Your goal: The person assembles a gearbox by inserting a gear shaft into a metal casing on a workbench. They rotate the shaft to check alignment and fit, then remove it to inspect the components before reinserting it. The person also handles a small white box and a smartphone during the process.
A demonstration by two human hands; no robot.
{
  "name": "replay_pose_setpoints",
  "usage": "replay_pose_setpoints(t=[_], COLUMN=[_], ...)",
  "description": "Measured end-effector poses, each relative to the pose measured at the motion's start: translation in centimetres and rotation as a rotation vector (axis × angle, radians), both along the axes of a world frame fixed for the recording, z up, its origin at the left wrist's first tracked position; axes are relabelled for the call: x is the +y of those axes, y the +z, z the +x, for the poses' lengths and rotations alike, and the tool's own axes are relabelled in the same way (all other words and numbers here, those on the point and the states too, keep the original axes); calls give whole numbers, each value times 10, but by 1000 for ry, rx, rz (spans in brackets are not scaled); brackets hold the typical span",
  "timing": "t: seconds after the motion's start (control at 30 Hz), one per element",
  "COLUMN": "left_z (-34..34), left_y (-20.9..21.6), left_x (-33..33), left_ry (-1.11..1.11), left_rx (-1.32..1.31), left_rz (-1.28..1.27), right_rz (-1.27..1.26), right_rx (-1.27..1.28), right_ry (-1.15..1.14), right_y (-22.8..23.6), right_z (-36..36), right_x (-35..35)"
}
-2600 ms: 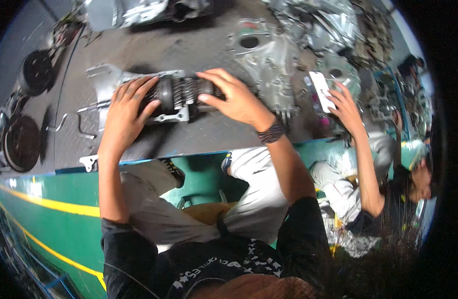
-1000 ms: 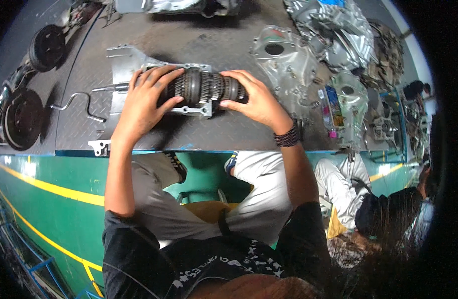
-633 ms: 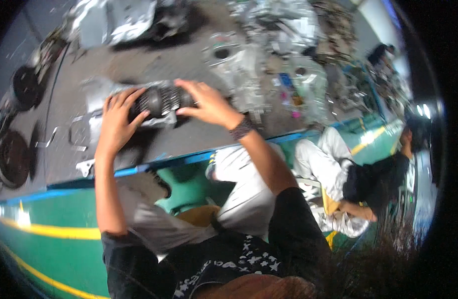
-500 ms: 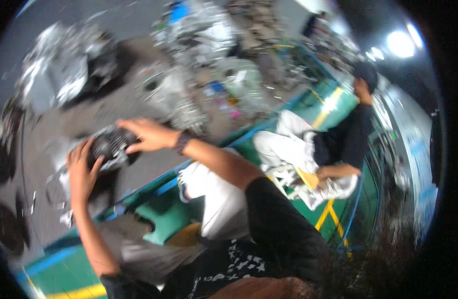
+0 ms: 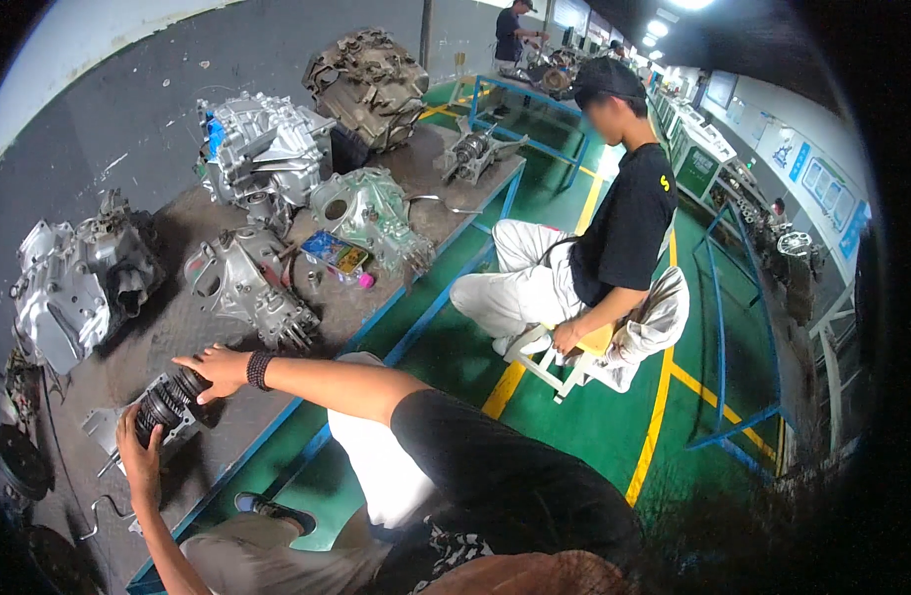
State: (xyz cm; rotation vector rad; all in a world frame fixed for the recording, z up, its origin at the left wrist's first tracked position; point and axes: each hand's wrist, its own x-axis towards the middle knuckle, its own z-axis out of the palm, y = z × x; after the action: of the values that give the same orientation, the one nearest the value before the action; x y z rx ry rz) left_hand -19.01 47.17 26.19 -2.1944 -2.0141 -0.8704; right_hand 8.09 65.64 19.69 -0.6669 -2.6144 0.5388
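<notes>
A dark gear shaft (image 5: 165,405) with several toothed gears lies over a silvery metal casing part (image 5: 103,424) on the workbench at the lower left. My left hand (image 5: 140,458) grips its near end, the fingers on one side and the thumb on the other. At the far end my right hand (image 5: 218,370), with a dark beaded bracelet at the wrist, rests its fingers over the gears and its thumb beneath. How the shaft sits in the casing is partly hidden by my hands.
Silver gearbox housings (image 5: 69,293) and an opened casing with gears (image 5: 249,283) stand on the bench (image 5: 327,297). Beside them lie a blue-and-yellow packet (image 5: 334,251) and a pink item (image 5: 366,281). A seated person (image 5: 614,228) is to my right, past the blue bench edge.
The view has swung and sharpened, placing the bench lower and further left. Both my hands stay at the gear shaft, the right one now closer over its end.
</notes>
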Motion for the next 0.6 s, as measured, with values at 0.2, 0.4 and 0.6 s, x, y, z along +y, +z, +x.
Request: replay_pose_setpoints(t=[0.2, 0.4, 0.6], left_z=[-7, -26, -8], left_y=[14, 16, 7], left_x=[18, -44, -52], left_ry=[-90, 99, 217], left_rx=[-1, 96, 379], left_rz=[-179, -111, -71], right_rz=[-3, 46, 165], right_rx=[102, 91, -75], right_ry=[-11, 125, 57], right_y=[-10, 21, 34], right_z=[17, 21, 26], right_x=[14, 6, 9])
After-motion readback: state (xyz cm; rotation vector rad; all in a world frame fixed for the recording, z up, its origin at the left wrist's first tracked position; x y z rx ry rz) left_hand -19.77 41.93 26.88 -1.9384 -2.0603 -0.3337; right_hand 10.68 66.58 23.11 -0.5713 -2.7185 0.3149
